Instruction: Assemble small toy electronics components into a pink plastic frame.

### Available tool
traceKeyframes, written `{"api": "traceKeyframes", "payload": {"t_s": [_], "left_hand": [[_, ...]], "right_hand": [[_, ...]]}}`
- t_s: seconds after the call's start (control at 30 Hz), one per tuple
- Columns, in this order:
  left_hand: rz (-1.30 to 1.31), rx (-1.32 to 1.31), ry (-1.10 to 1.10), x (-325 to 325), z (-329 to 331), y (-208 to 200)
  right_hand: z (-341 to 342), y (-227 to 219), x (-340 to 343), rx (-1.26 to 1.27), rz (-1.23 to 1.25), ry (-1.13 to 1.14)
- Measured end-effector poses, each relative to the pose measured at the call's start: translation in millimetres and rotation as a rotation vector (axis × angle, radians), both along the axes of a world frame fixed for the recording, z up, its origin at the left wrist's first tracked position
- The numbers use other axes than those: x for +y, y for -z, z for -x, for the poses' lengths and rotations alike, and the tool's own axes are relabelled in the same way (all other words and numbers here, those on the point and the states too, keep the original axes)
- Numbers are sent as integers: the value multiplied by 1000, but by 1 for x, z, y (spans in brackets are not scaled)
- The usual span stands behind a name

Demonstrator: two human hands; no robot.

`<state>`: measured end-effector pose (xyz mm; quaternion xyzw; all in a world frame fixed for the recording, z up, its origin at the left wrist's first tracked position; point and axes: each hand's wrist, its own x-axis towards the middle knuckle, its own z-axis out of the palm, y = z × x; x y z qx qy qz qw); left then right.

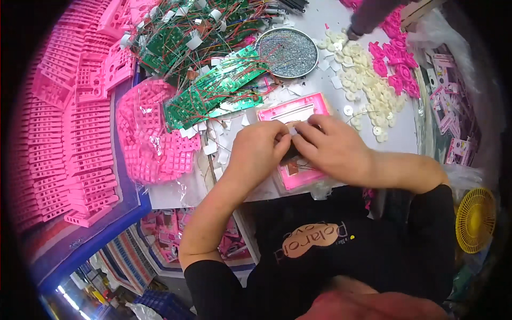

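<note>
A pink rectangular plastic housing (295,182) lies in front of me near the table's front edge, with a white slotted strip across its far part and small dark and brown parts inside. Over its middle, both hands meet. My left hand (260,146) is closed in a pinch at the housing's left side; whatever its fingertips hold is hidden. My right hand (338,146) is closed too, its bent fingers pointing down into the housing beside the left fingertips. What lies under those fingers is too small to name.
Green circuit boards (213,88) with red wires pile up at the far left. Beyond the housing stands a round tin of small metal pieces (288,52). Cream plastic discs (368,88) and pink parts (401,61) lie right. Bagged pink keypads (154,133) and stacked pink casings (80,149) sit left.
</note>
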<state>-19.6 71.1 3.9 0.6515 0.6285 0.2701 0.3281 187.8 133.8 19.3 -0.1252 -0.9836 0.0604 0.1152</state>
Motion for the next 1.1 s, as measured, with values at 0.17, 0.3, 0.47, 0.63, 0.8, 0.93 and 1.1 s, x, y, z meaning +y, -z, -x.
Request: {"api": "traceKeyframes", "payload": {"t_s": [0.17, 0.3, 0.47, 0.63, 0.8, 0.93, 1.1], "left_hand": [[33, 0, 33, 10, 3, 1], [-65, 61, 101, 16, 6, -3], [-366, 306, -36, 101, 13, 0], [-543, 748, 98, 156, -2, 47], [-557, 720, 115, 154, -4, 44], [-538, 819, 126, 168, -12, 42], [-411, 895, 175, 172, -10, 36]], "right_hand": [[3, 0, -3, -6, 23, 47], [-4, 6, 11, 21, 139, 6], [-5, -13, 38, 202, 339, 49], [-31, -39, 94, 519, 201, 249], [-34, -63, 134, 1111, 572, 458], [-10, -105, 157, 1411, 1028, 472], [-14, -79, 207, 897, 837, 208]]}}
